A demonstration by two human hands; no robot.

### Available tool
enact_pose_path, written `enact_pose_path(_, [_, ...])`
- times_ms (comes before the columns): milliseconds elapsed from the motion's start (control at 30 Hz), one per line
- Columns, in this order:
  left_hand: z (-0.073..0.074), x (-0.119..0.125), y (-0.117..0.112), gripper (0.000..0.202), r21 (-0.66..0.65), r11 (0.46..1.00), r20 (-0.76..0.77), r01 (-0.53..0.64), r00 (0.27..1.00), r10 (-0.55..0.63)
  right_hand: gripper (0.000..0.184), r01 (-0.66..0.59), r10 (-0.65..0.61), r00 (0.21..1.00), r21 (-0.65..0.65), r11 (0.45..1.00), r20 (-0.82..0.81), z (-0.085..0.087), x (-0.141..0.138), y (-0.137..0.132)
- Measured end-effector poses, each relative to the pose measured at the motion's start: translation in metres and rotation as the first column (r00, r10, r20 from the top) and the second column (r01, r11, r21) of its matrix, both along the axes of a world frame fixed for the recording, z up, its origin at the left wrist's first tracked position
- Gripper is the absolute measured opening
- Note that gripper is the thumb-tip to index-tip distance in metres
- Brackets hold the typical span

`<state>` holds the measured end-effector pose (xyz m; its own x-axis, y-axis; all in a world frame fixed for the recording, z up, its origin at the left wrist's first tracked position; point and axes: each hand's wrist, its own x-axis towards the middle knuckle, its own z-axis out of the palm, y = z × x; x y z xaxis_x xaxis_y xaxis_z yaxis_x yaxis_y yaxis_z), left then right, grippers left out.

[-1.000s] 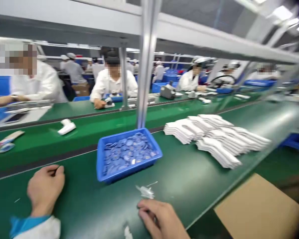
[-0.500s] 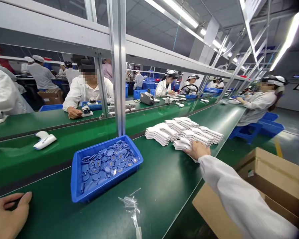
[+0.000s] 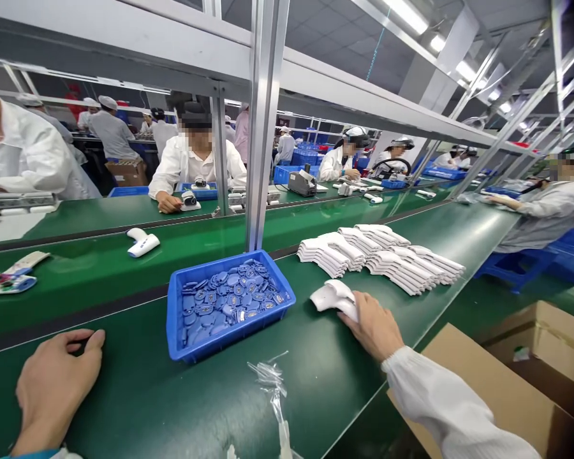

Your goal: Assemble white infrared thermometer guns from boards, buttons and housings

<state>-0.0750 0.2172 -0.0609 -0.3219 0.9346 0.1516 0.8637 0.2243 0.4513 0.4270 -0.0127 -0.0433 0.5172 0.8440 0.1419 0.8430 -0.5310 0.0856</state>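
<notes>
My right hand (image 3: 372, 326) grips a small stack of white plastic shells (image 3: 333, 296) on the green bench, between the blue tray (image 3: 229, 303) and the rows of stacked white shells (image 3: 382, 256). The tray holds several small blue parts. My left hand (image 3: 57, 382) rests on the bench at the near left, fingers curled, with a small dark thing under the fingertips that I cannot make out. A crumpled clear plastic bag (image 3: 272, 382) lies near the bench's front edge between my hands.
A conveyor belt behind the tray carries a white thermometer-shaped device (image 3: 142, 242). An aluminium post (image 3: 262, 127) stands behind the tray. Workers in white coats sit across the line and at the right. Open cardboard boxes (image 3: 521, 363) stand at my lower right.
My right hand has pulled a few white shells off the stacks and drawn them left toward the tray. The view has swung left, and my left hand shows more fully.
</notes>
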Motion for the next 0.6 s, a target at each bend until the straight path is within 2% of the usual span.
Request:
enact_pose_path(100, [0.008, 0.008, -0.005, 0.02, 0.013, 1.0, -0.008, -0.025, 1.0, 0.025, 0.044, -0.06, 0.06, 0.998, 0.038, 0.997, 0.01, 0.0, -0.018, 0.022])
enact_pose_path(200, [0.008, 0.009, -0.007, 0.021, 0.022, 0.998, 0.013, -0.05, 0.999, 0.05, 0.04, -0.061, 0.06, 0.998, 0.058, 0.996, 0.018, 0.003, -0.025, 0.031])
enact_pose_path(433, [0.008, 0.009, -0.009, 0.024, 0.046, 0.999, 0.067, -0.016, 0.998, 0.013, 0.042, -0.051, 0.045, 0.997, 0.095, 0.994, 0.065, 0.007, -0.022, 0.027])
enact_pose_path(600, [0.012, 0.017, -0.02, 0.024, 0.083, 0.996, 0.08, 0.023, 0.996, -0.029, 0.022, -0.116, 0.128, 0.988, 0.138, 0.984, -0.082, 0.011, -0.007, 0.02])
